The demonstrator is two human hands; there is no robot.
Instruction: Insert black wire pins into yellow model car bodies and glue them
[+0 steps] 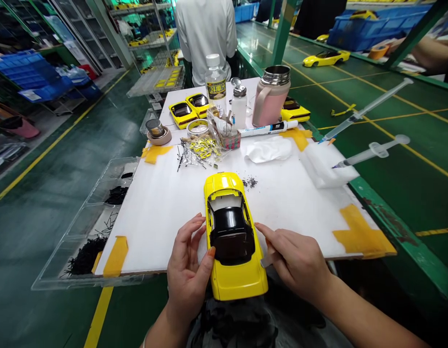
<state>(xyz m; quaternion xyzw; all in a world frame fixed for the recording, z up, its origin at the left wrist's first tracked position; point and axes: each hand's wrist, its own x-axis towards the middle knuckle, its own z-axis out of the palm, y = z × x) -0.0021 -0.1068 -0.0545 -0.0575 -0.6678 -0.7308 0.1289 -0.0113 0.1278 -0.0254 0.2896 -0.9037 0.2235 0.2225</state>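
Note:
A yellow model car body with a black roof and dark rear window lies at the near edge of the white work board. My left hand grips its left side, thumb on the yellow edge and fingers along the flank. On the other side, my right hand is curled, its index fingertip by the car's right edge. A flat grey metal tool pokes out from under the right fingers; most of it is hidden, so its kind cannot be told. Tiny black bits are scattered beyond the car.
Two syringes stick out of a white foam block at right. A pink flask, a bottle, a marker and bagged yellow parts stand behind. A clear tray of black pieces sits at left. A person is ahead.

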